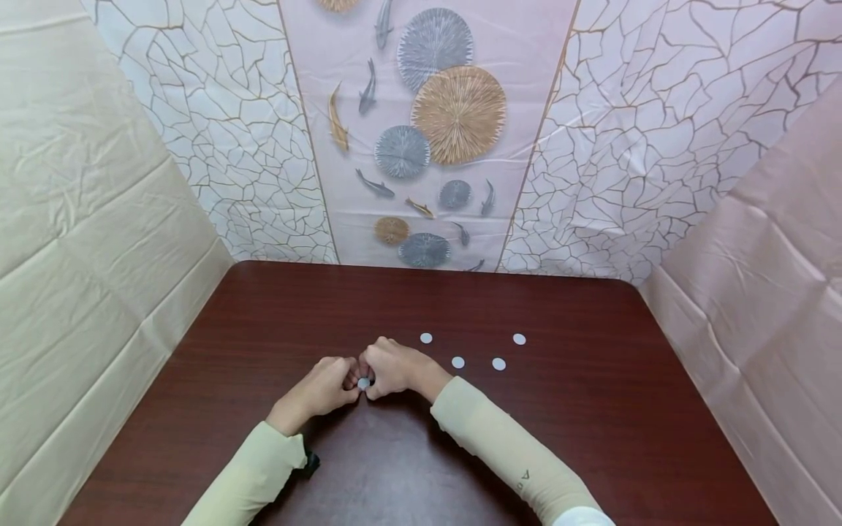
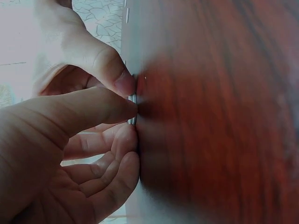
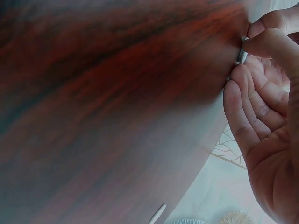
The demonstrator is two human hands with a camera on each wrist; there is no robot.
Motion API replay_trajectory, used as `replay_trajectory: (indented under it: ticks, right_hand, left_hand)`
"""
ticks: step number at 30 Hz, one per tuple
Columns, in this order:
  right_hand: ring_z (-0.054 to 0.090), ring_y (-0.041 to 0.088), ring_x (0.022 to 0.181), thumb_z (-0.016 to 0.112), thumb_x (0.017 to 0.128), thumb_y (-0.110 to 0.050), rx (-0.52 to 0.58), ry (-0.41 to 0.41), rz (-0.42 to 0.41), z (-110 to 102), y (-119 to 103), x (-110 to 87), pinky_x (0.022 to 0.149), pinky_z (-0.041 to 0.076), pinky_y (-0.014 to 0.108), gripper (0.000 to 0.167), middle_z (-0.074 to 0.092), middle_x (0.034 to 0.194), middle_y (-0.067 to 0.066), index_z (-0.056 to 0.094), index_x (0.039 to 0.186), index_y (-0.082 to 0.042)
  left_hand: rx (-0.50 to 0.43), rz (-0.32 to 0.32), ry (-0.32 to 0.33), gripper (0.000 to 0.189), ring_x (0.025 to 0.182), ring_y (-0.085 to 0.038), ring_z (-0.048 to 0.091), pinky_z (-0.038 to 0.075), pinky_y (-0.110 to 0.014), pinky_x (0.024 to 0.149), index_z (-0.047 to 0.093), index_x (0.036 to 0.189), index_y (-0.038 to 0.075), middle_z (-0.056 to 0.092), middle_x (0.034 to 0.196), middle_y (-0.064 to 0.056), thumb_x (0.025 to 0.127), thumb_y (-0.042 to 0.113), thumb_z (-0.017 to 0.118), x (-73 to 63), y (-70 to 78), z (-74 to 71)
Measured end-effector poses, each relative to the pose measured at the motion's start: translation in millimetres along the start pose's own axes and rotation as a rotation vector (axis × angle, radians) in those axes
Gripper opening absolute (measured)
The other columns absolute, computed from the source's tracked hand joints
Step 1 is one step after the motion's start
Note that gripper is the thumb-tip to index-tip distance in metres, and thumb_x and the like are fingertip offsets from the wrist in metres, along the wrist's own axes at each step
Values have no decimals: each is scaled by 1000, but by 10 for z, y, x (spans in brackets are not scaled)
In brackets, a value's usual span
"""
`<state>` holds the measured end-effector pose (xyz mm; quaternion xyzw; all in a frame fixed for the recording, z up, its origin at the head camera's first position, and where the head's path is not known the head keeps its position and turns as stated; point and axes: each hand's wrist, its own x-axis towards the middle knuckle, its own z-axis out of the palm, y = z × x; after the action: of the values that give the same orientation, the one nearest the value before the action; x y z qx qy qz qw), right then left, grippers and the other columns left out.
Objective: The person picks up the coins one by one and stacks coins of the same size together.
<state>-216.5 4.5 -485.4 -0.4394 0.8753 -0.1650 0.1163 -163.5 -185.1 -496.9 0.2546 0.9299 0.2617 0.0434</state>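
On the dark wood table (image 1: pixel 368 453), both hands meet around one small round white disc (image 1: pixel 364 383). My left hand (image 1: pixel 327 386) holds its left side, with the thumb on the near edge and curled fingers behind. From the right, my right hand (image 1: pixel 393 367) pinches the same disc between thumb and fingers. In the left wrist view the disc (image 2: pixel 132 120) shows edge-on, low at the tabletop, partly hidden by the thumbs. The right wrist view also has the disc (image 3: pixel 242 56) as a thin pale edge between thumb and fingers.
Several more white discs lie flat to the right of the hands: one at the back left (image 1: pixel 426 338), one nearer (image 1: pixel 458 362), another beside it (image 1: pixel 499 364), and one farthest right (image 1: pixel 520 339). Patterned cloth (image 1: pixel 421 146) hangs behind the table, plain cloth at both sides.
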Motion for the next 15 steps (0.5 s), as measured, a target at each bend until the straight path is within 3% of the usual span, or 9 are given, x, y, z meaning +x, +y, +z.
replay_trajectory:
  ticks: [15]
  right_hand:
    - [62, -6, 72, 86, 80, -14, 16, -30, -1, -37, -19, -17, 66, 50, 9, 13, 73, 81, -10, 75, 86, -15]
  left_hand:
    - [-10, 24, 13, 13, 72, -5, 58, 49, -19, 66, 67, 89, 8, 66, 78, 1, 86, 2, 78, -14, 13, -3]
